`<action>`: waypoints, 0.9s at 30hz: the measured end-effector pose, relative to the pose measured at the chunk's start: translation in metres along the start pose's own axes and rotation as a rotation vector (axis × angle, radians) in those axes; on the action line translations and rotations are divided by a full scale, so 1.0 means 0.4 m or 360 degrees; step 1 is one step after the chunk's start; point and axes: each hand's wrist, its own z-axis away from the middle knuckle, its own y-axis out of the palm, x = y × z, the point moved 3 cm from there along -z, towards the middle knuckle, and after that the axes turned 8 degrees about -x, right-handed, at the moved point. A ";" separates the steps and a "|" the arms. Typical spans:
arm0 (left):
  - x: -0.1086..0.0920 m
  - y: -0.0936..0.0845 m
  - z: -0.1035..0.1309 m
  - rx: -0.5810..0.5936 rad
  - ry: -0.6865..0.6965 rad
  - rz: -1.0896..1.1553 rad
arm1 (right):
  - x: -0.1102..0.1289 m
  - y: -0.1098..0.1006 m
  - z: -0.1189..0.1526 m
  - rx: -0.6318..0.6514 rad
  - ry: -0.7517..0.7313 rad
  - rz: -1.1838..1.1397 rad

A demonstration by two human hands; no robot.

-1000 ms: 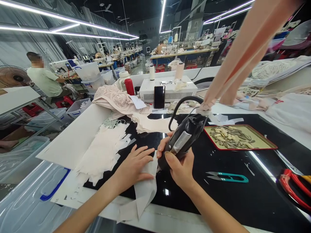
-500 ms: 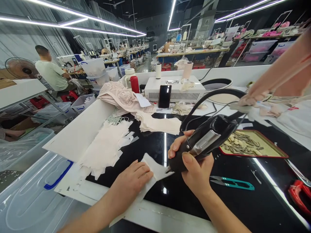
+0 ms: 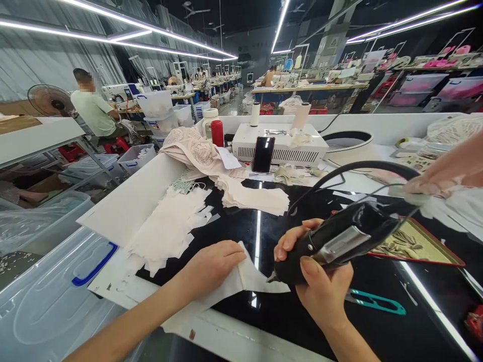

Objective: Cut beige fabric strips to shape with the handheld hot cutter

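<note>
My right hand (image 3: pixel 326 294) grips a black handheld electric tool (image 3: pixel 345 244) with a silver plate on its side and a cable at its rear. Its pointed metal tip is on or just above the right end of a white fabric piece (image 3: pixel 260 276); contact is unclear. My left hand (image 3: pixel 215 271) has its fingers bent together on the same fabric, by a fold or seam. Part of that fabric hangs over the table's near edge. Left of it lies a pile of pale cut pieces (image 3: pixel 171 226). Teal thread snips (image 3: pixel 381 301) lie partly behind my right hand.
A shallow tray of seeds (image 3: pixel 441 244) stands at right, with red-handled scissors (image 3: pixel 474 322) at the edge. Behind are another fabric stack (image 3: pixel 256 196), a phone (image 3: pixel 263 155) and a white vented box (image 3: pixel 281 143). Pinkish fabric (image 3: pixel 453 166) hangs by the cable. A seated person (image 3: pixel 92 108) is at left.
The view has swung left, so the table's things sit farther right. My left hand's fingers, earlier flatter on the fabric, are now more bunched. The tool has shifted right in view with the fabric.
</note>
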 end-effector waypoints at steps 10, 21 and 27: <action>0.006 0.034 0.010 -0.0032 0.0054 -0.0103 | 0.011 -0.018 0.021 -0.0003 -0.0025 0.0037; 0.018 0.035 0.004 -0.0112 0.0129 -0.0077 | 0.017 -0.015 0.021 -0.0004 -0.0005 0.0063; 0.018 0.023 0.002 -0.0036 0.0051 -0.0012 | 0.017 -0.027 0.028 -0.0030 -0.0026 0.0129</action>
